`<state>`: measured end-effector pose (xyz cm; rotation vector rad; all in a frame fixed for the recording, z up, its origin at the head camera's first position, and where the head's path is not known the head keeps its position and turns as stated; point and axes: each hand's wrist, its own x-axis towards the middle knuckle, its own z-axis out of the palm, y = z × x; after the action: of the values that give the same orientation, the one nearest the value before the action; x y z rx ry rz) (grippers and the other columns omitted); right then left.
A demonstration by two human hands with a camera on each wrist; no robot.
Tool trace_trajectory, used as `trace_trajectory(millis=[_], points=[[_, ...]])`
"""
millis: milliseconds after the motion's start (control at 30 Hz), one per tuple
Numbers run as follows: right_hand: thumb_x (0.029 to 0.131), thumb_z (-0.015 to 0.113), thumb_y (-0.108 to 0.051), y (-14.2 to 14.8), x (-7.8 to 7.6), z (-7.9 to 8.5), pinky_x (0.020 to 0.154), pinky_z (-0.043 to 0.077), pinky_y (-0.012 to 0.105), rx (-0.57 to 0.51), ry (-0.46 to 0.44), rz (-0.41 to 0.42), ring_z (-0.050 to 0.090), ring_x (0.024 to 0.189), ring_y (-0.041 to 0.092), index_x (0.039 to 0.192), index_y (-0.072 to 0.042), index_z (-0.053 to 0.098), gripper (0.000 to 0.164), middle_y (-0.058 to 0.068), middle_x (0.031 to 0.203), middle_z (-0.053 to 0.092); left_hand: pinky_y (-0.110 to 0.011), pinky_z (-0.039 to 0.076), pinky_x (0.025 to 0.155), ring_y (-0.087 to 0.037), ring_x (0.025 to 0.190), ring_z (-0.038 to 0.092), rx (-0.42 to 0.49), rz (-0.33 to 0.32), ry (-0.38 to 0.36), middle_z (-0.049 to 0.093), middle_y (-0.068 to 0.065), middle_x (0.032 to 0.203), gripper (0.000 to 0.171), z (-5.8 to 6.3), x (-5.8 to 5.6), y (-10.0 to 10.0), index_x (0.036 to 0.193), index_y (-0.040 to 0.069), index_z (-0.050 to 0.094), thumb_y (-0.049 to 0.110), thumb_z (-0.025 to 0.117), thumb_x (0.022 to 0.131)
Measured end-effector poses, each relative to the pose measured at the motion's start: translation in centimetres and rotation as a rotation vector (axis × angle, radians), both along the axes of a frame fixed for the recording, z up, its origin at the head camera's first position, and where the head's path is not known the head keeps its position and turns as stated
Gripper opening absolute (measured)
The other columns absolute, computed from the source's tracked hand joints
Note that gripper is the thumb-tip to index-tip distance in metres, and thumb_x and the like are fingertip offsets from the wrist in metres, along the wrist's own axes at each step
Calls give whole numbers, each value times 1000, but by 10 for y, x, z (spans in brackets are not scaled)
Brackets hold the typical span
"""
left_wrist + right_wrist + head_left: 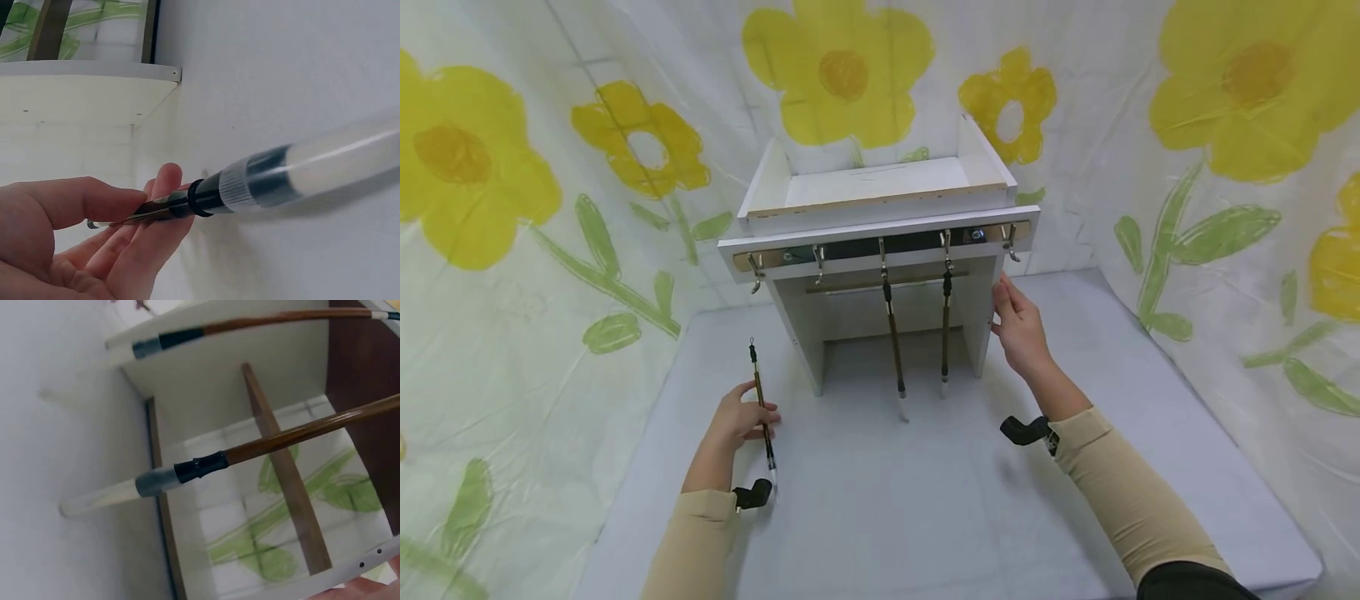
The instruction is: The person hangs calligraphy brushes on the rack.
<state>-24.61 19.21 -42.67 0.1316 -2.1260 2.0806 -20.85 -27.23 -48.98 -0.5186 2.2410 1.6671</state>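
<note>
My left hand [741, 421] pinches the handle of a calligraphy brush [758, 385] between thumb and fingers, left of a white shelf [988, 312]. A hanging loop tops this brush, and its clear-capped tip points down toward me. In the left wrist view the clear cap [344, 159] sticks out past the fingertips. My right hand [1022, 329] grips the right side panel of the shelf near its front edge. Two more capped brushes hang from the shelf's hooks, one near the middle [895, 350] and one to its right [946, 333].
A hook rail [917, 242] with several metal hooks runs across the shelf front; its outer hooks hold nothing. Above it sits an open white tray section [880, 179]. The shelf stands on a table with a pale cloth [880, 517], before a flower-printed curtain [647, 50].
</note>
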Motion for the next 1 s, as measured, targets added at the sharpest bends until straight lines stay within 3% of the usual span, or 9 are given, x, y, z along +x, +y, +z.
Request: trace_trajectory(millis=[167, 467, 767, 1000], points=[[107, 38, -49, -1, 2, -1, 112, 36, 63, 13, -4, -1, 32, 150, 33, 161, -26, 24, 61, 8, 166, 28, -43, 63, 78, -27, 96, 73, 2, -15, 31, 56, -34, 134, 77, 9, 5, -3, 160, 5, 20, -9, 59, 95], [104, 39, -54, 1, -1, 0, 111, 37, 63, 21, -17, -1, 32, 150, 33, 161, -26, 26, 65, 7, 166, 29, -51, 60, 88, -38, 106, 70, -1, -31, 140, 58, -35, 127, 77, 25, 18, -1, 157, 9, 22, -9, 63, 94], [103, 39, -56, 1, -1, -2, 111, 38, 61, 28, -17, 0, 32, 150, 33, 161, -26, 26, 66, 6, 166, 27, -48, 60, 88, -21, 91, 75, 65, 12, 206, 67, -24, 115, 86, 35, 21, -3, 160, 16, 14, -6, 65, 94], [104, 38, -55, 1, 0, -3, 110, 38, 62, 28, 1, 2, 32, 150, 34, 160, -29, 27, 63, 8, 166, 28, -36, 62, 82, -11, 84, 74, 14, 54, 268, 66, -25, 117, 85, 49, 29, 7, 159, 20, 18, -4, 67, 94]])
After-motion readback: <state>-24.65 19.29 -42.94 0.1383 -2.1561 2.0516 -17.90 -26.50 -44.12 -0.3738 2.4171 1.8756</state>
